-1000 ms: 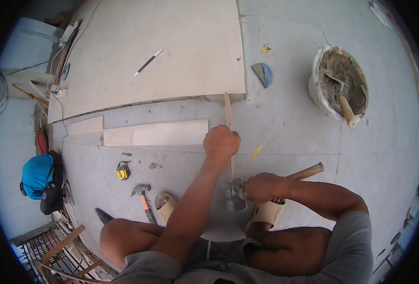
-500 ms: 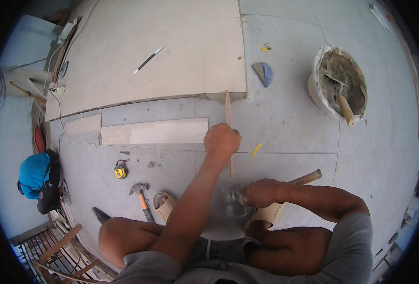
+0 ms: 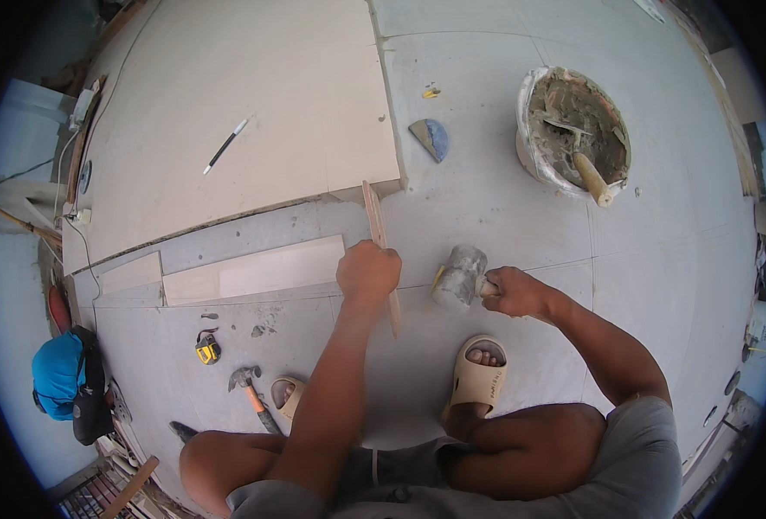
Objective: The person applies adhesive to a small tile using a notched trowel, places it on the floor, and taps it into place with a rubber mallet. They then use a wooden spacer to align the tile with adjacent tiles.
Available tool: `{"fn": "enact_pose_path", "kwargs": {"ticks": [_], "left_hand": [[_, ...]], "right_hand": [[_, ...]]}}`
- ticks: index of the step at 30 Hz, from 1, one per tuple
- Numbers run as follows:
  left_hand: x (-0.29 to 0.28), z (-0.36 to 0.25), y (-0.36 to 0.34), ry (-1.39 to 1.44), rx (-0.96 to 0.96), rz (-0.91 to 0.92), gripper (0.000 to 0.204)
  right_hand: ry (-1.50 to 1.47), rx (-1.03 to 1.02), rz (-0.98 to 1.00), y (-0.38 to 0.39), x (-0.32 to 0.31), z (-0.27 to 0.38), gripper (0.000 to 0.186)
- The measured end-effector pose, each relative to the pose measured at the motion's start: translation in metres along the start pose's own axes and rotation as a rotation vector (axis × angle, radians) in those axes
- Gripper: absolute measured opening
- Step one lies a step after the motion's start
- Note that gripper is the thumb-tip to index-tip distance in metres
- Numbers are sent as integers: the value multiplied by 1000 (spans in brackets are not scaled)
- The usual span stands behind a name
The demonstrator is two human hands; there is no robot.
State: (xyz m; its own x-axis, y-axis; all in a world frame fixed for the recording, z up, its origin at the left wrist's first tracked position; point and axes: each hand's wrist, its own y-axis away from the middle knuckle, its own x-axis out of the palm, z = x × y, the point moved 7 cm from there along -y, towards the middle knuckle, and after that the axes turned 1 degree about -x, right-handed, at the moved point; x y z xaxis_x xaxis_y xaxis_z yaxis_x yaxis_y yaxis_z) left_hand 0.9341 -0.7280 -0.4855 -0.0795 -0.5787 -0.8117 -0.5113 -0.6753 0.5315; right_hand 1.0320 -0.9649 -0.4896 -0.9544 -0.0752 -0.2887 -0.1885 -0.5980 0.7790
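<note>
My left hand [image 3: 369,275] is closed round a narrow wooden strip [image 3: 373,212]. The strip's far end meets the near right corner of a large beige tile [image 3: 262,112]. My right hand [image 3: 518,292] grips the handle of a mallet [image 3: 459,277] with a thick grey, cement-smeared head. That head is held to the right of the strip, apart from it. Left of my left hand lie a long cut tile strip [image 3: 257,270] and a shorter cut tile piece [image 3: 132,273], along the big tile's near edge.
A bucket [image 3: 528,151] of mortar with a trowel [image 3: 592,178] in it stands far right. A half-round blue-grey piece [image 3: 431,139] lies near the tile. A marker [image 3: 225,147] rests on the tile. Nearer left are a tape measure [image 3: 207,348], a claw hammer [image 3: 254,398] and a blue bag [image 3: 58,374].
My right hand has brought the mallet forward from beside my right foot, turning its handle to the right. My left hand still grips the wooden strip. The whole view has shifted slightly.
</note>
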Motion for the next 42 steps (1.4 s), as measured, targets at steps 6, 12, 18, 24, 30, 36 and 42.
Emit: {"fn": "enact_pose_path", "kwargs": {"ticks": [6,12,18,24,30,36,42], "left_hand": [[2,2,-1,-44,13,1,37],[2,2,-3,-65,7,-13,44],[-1,0,0,-39,4,-9,47],[-2,-1,1,-101,21,-18,41],[-2,0,1,-72,17,-28,41],[-1,-1,1,-99,7,-19,40],[-3,-2,-1,-77,58,-46,39]], "right_hand": [[-257,-130,-420,-36,-30,-27,27],[379,-57,-239,-30,-52,-25,28],[654,20,-343,-26,-117,33,25],[240,-96,-837,-125,-179,57,29],[617,-188,-737,-204,-189,55,42],[77,-107,-950,-212,-183,44,41],[-581,-241,-908,-183,-179,20,36]]}}
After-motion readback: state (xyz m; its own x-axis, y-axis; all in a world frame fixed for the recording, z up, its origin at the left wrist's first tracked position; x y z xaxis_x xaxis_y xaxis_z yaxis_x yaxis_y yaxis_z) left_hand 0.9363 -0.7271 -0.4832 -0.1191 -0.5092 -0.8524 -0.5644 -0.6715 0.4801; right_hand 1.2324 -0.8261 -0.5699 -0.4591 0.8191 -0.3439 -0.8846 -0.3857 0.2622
